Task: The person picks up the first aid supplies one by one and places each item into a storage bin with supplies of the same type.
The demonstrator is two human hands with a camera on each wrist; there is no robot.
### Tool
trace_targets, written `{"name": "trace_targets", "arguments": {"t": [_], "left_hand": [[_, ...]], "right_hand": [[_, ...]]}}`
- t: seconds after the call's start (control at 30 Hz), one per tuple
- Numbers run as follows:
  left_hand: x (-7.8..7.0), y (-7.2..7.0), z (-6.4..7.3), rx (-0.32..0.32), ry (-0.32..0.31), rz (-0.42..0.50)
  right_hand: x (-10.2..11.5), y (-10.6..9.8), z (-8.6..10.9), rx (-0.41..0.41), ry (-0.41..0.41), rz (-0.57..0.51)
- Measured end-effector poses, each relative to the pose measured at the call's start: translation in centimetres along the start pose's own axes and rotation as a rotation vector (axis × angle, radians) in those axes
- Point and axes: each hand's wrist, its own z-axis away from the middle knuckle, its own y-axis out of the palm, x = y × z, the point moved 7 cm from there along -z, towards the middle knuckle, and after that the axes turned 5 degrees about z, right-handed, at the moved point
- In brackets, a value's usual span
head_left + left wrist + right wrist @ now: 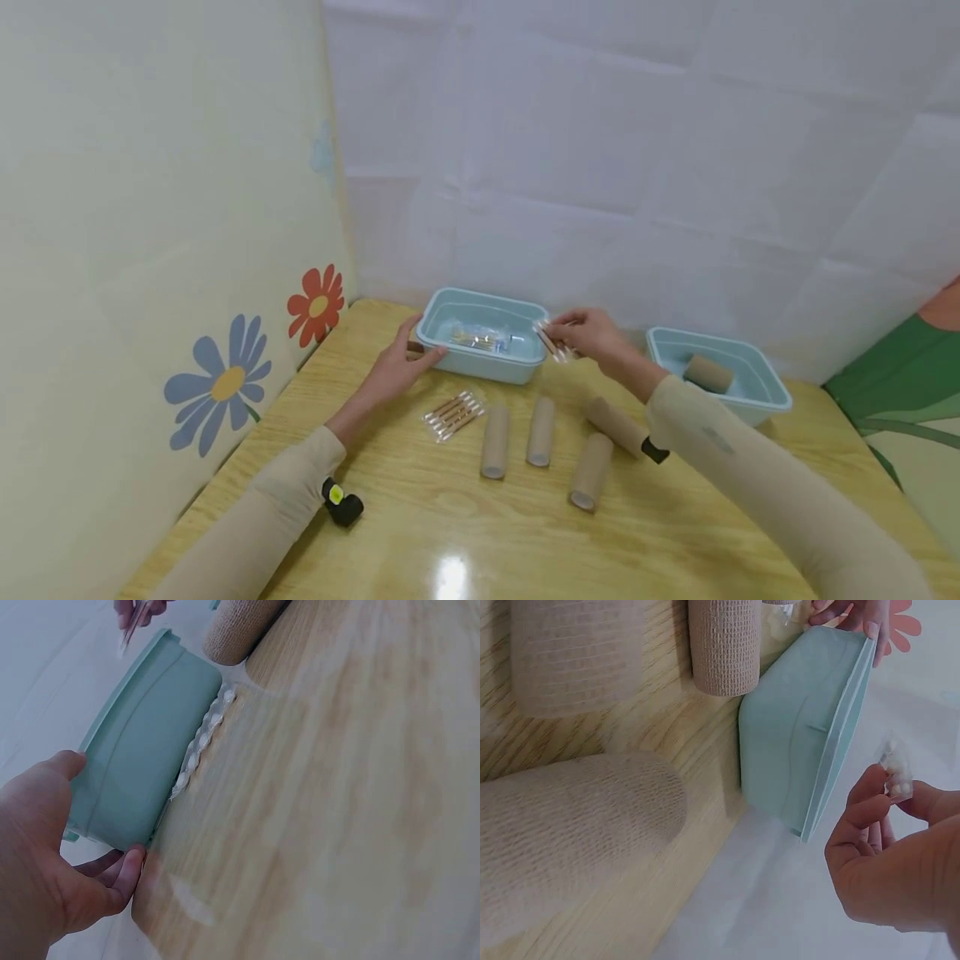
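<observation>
My left hand (395, 367) grips the left end of a light blue plastic basin (487, 367), thumb on the rim and fingers curled low against its side (127, 750). Inside this basin lies a clear packet of thin sticks (480, 339). My right hand (596, 333) pinches a clear packet of cotton swabs (557, 343) between thumb and fingers, just off the basin's right end. The right wrist view shows the packet's white-tipped end (897, 776) above the fingertips. Another packet of brown cotton swabs (453, 415) lies flat on the table in front of the basin.
Several tan bandage rolls (495, 442) lie on the wooden table (405, 533) in front of the basin and below my right forearm. A second blue basin (757, 404) at the right holds a bandage roll (708, 374). White sheeting (555, 167) hangs behind the table.
</observation>
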Motion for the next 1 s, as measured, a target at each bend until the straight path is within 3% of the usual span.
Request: {"name": "trace_targets", "arguments": {"t": [0.13,0.4,1.0], "left_hand": [[-0.2,0.1,-0.1,-0.001,0.004,0.0],[-0.1,0.6,-0.5,0.004,0.001,0.001],[-0.5,0.6,-0.7,0.01,0.016,0.005]], "right_hand": [[0.0,0.5,-0.8,-0.027,0.042,-0.113],[0.1,2.8,-2.1,-0.001,0.032,-0.523],[2.0,4.3,-0.7,0.084,-0.001,-0.484]]}}
